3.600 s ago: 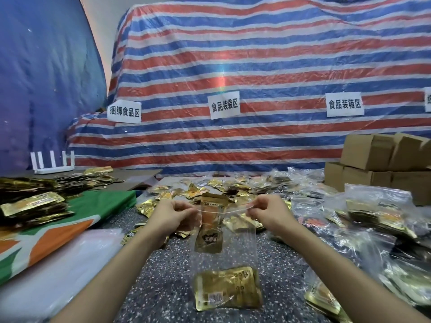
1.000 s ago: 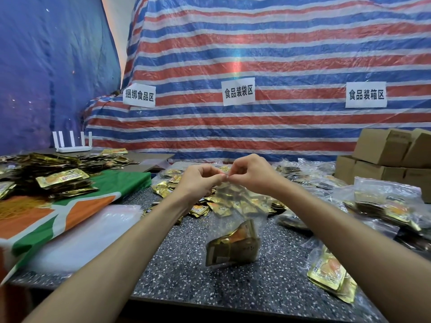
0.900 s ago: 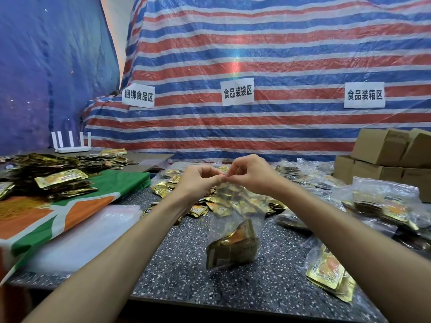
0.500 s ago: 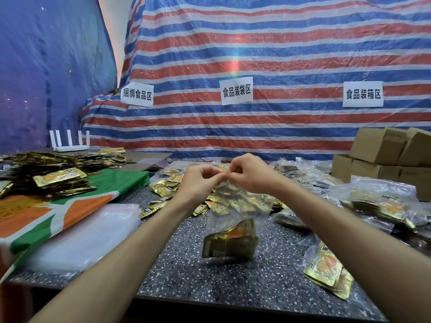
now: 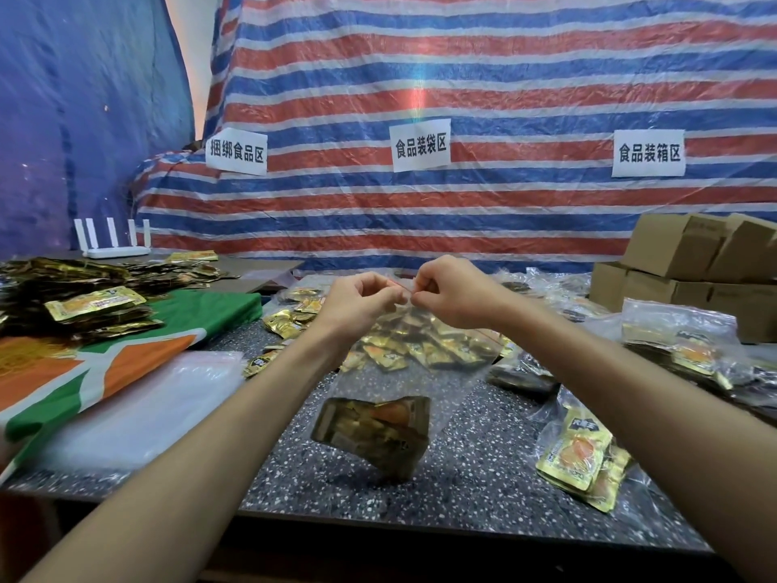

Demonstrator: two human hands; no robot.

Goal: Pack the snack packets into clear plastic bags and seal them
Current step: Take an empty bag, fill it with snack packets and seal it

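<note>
A: Where is the bag?

B: The clear plastic zip bag [image 5: 445,385] hangs straight below both hands. The gold foil snack packets [image 5: 374,435] are bunched in its lower end, tilted. Whether its lowest corner touches the dark speckled tabletop [image 5: 483,494] beneath, I cannot tell.

A: And the hands?

B: The left hand [image 5: 357,302] and right hand [image 5: 452,294] each pinch the bag's mouth with curled fingers. Their fingertips nearly meet on the thin red seal strip [image 5: 399,286]. I cannot see how much of that strip is closed.

A: What could go wrong?

B: I think a half-made seal is the main risk. The packets weigh on one side and skew the mouth, so the two tracks may not line up under the fingertips. Air trapped inside could also pop a weak closure open. If either pinch slips, the bag drops below the hands. An open mouth would then spill its packets toward the loose heap of gold packets [image 5: 290,324] just beyond the left hand.
</note>
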